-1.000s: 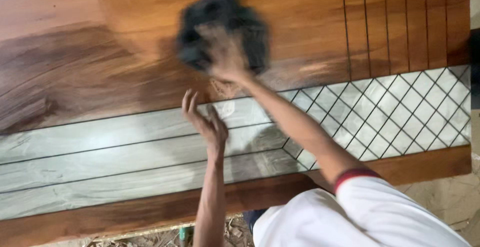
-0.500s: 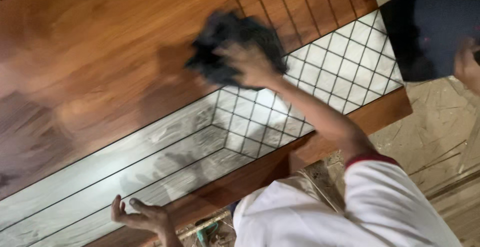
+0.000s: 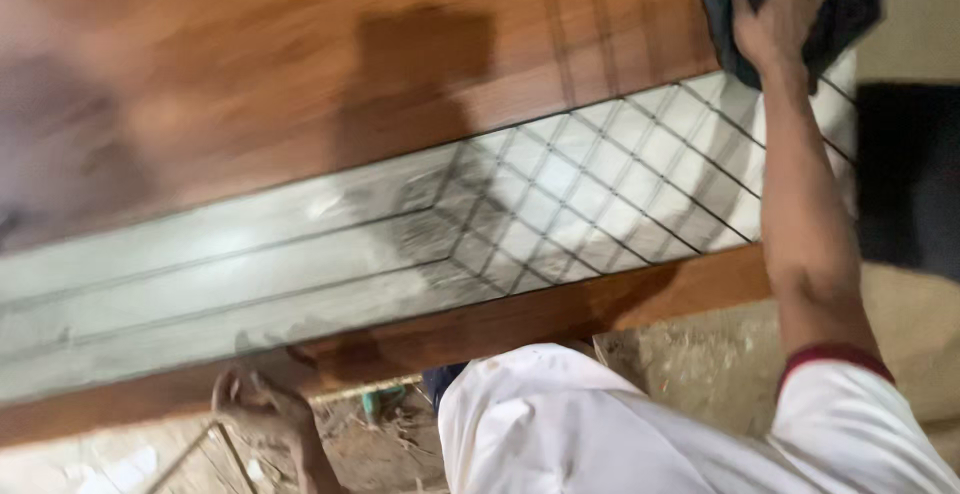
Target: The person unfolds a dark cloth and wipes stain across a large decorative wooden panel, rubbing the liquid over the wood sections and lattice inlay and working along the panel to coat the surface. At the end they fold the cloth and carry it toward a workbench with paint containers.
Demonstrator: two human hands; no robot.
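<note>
Since half a second back, our right hand [image 3: 778, 9] has slid with the dark cloth [image 3: 790, 4] from the panel's middle out to about 1 o'clock, right by the far corner, and the view has swung, so the door panel [image 3: 330, 104] now runs more level across the picture. Our left hand [image 3: 262, 404] sits at about 7 o'clock, much like before, fingers curled over the near wooden edge.

The right hand is spread flat, palm pressing down on the bunched cloth, fingers loosely wrapped over it and not clamped tight. The cloth lies where the brown wood meets the pale strip with the diamond grid [image 3: 600, 194].

As for progress, we'd say the wiping is well along: the brown face looks glossy, and the cloth has reached the end. The pale strip looks streaky near the middle, so that bit probably needs another pass. Motion blur makes it hard to be sure.
</note>
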